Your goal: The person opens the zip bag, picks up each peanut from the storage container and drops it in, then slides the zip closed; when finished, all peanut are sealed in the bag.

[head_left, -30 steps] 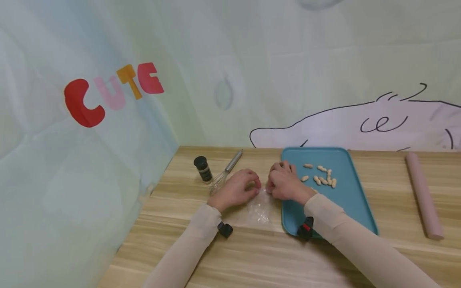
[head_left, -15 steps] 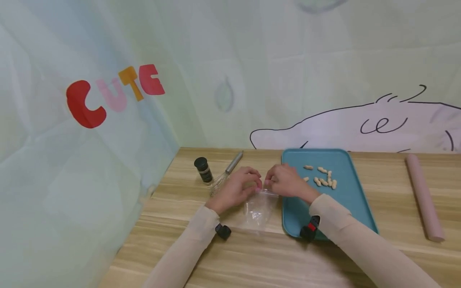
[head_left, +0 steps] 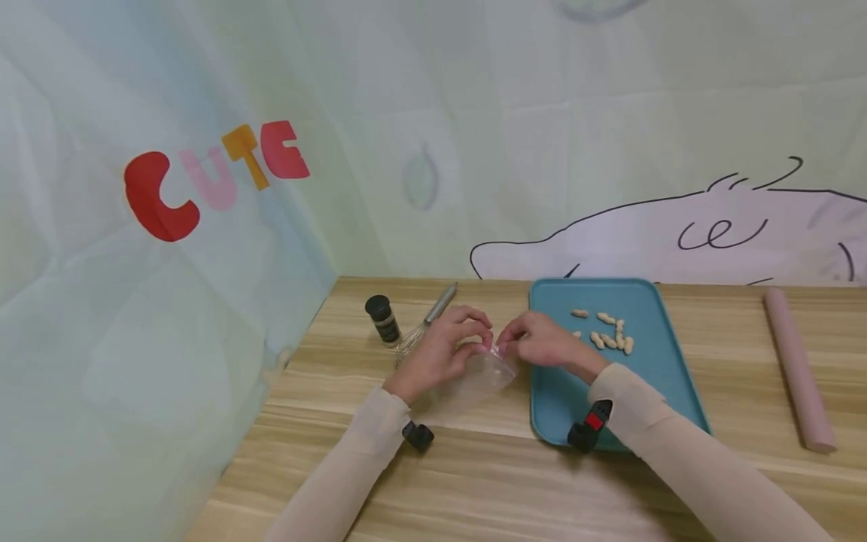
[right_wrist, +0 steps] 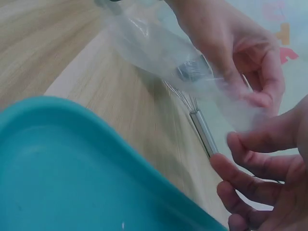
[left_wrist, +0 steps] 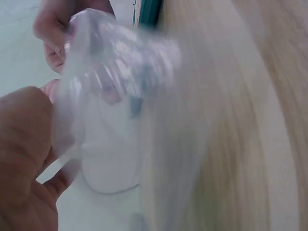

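Note:
A clear plastic zip bag (head_left: 477, 376) hangs between both hands, left of the blue tray, its body slanting down over the table. My left hand (head_left: 450, 342) pinches the bag's top edge between thumb and fingers. Close beside it, my right hand (head_left: 542, 340) pinches the same edge at the tray's left rim. In the right wrist view the thumb and index finger of the right hand (right_wrist: 269, 159) meet on the film, other fingers loosely curled. The left wrist view has the bag (left_wrist: 125, 106) blurred, see-through and spread out near the left hand (left_wrist: 29, 154).
Several unshelled peanuts (head_left: 609, 340) lie on the blue tray (head_left: 637, 391). A whisk (head_left: 440, 303) lies behind the left hand, beside a black-capped spice jar (head_left: 382, 320). At the right a pink rolling pin (head_left: 799, 369) rests on the wooden table (head_left: 433, 482).
The bag, earlier hanging straight down, now tilts with its body swung toward the left forearm. My right hand has turned and shifted slightly at the bag's edge; the left has risen a little.

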`<state>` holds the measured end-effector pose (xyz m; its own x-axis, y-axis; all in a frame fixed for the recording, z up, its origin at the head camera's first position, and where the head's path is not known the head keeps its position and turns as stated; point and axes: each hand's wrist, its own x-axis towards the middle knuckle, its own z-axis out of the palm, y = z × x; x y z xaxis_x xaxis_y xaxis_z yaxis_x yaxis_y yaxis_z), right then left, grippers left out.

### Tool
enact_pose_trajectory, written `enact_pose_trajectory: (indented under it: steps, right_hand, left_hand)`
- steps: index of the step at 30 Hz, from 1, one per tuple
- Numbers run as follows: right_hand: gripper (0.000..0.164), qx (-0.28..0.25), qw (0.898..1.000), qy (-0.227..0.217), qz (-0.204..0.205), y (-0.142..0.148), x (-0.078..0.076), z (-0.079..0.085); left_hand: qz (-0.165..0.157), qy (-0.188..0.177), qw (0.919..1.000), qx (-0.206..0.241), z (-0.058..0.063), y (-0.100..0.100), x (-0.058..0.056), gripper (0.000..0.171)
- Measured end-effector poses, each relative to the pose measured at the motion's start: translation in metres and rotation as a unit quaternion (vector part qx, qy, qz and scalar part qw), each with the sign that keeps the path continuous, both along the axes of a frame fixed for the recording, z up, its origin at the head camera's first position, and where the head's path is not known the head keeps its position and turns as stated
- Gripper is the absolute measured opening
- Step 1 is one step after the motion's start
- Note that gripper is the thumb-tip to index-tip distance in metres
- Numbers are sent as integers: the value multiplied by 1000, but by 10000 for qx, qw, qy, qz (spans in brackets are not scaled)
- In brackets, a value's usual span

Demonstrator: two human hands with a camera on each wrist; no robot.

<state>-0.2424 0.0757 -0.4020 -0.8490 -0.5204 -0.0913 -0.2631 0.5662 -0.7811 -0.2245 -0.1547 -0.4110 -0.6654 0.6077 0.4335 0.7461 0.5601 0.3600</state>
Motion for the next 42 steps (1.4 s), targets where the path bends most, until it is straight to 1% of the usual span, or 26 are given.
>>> enact_pose_trajectory:
  steps: [2,4,6,8,10,11,12,13,15,16,17,18,19,21,22,24,28,30,32,34,40,42]
  right_hand:
    - [24,-40,9996,-93,-268,3,0,-2]
    - [25,-87,9984,-101,-542,9,-2,-3]
    - [25,-75,9969,-84,-776,14,-3,-3]
    - [25,-19,9957,49,-924,16,-3,-2]
    - [26,22,9947,148,-1014,16,-3,0]
    - [26,23,9942,184,-1059,16,-3,0]
    - [27,12,9936,214,-1106,16,-2,1]
    - [26,-17,9933,216,-1138,15,-2,1]
    - [27,-124,9925,138,-1211,15,-2,2]
    - [26,-176,9919,117,-1249,15,-2,2]
    - [26,-229,9915,96,-1277,16,-2,2]
    - [26,-272,9911,86,-1297,17,-2,1]
    - [26,-314,9906,61,-1327,17,-2,1]
    - [26,-413,9902,28,-1337,19,-2,0]
    - [26,-448,9903,-5,-1319,20,-1,-1]
    - [27,-508,9906,-116,-1267,22,0,-1]
    - [29,-566,9897,-409,-1253,24,3,1]
    - [30,-570,9876,-580,-1340,26,5,3]
    - [31,-600,9853,-716,-1427,27,6,5]
    - [32,-616,9844,-739,-1475,28,7,6]
    - [33,-804,9817,-683,-1589,37,4,3]
    - [35,-822,9805,-678,-1651,41,2,2]
  left_hand:
    - [-45,48,10000,-23,0,-1,1,8]
    - [-60,-74,10000,9,3,-4,4,7]
    - [-94,-232,9997,69,5,-5,7,9]
    - [-122,-458,9988,133,9,-5,11,10]
    - [-88,-683,9973,272,13,-3,14,7]
    - [-12,-795,9963,333,14,-1,15,10]
    - [89,-939,9948,391,15,2,17,19]
    - [276,-1096,9927,414,15,5,19,34]
    - [703,-1474,9857,418,15,11,22,72]
    - [935,-1619,9818,328,15,14,23,90]
    - [1167,-1771,9770,199,14,18,24,104]
    - [1352,-1885,9727,60,13,22,24,113]
    - [1526,-1984,9681,-80,12,26,24,118]
    - [1803,-2117,9602,-261,10,33,24,123]
    - [1916,-2150,9570,-334,9,37,23,124]
    - [1996,-2250,9530,-354,7,43,22,122]
    - [2008,-2343,9508,-289,4,50,22,116]
    - [2031,-2283,9518,-266,2,54,22,114]
    - [2098,-2143,9536,-248,0,57,23,113]
    - [2133,-2009,9560,-134,-1,59,23,108]
    - [2043,-1682,9629,531,-1,58,22,70]
    - [1989,-1591,9650,630,-1,56,21,64]
